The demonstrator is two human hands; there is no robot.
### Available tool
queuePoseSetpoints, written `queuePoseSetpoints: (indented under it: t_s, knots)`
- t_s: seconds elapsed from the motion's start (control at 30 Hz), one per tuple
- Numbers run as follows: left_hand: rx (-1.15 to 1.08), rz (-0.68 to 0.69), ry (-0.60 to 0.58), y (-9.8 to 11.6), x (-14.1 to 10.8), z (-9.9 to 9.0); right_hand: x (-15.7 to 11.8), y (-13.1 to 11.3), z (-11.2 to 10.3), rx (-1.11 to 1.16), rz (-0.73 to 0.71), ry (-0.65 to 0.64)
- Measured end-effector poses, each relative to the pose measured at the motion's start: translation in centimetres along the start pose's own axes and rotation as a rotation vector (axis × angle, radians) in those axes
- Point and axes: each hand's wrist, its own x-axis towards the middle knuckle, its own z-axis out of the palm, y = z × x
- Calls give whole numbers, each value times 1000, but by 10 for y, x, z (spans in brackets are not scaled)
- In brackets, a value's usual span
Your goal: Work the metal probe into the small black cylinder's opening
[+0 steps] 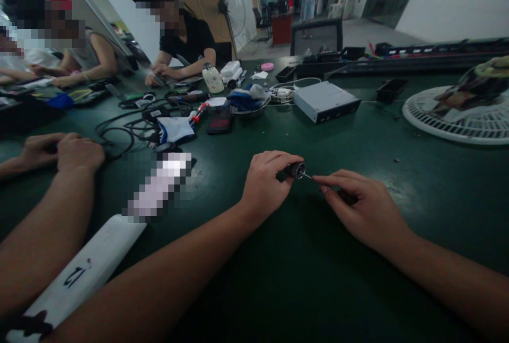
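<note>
My left hand (265,181) is closed on a small dark hollow cylinder (296,169), its open end turned toward the right. My right hand (360,200) pinches a thin metal rod (307,176) between thumb and fingertips. The rod's far end meets the cylinder's open mouth; how deep it reaches I cannot tell. Both hands are held over the dark green table (302,279).
Another person's hands (63,155) rest at the left, beside a long white object (83,263). Cables (115,125), a screwdriver (199,113), a grey drive box (326,100) and a white fan grille (457,120) lie farther back. Co-workers sit across the table.
</note>
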Motion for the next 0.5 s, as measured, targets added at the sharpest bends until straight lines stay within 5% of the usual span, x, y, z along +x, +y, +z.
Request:
queuePoseSetpoints:
  t_s: [0.5]
  knots:
    - [11, 11, -8, 1, 0, 0, -1, 1, 0, -1, -68, -52]
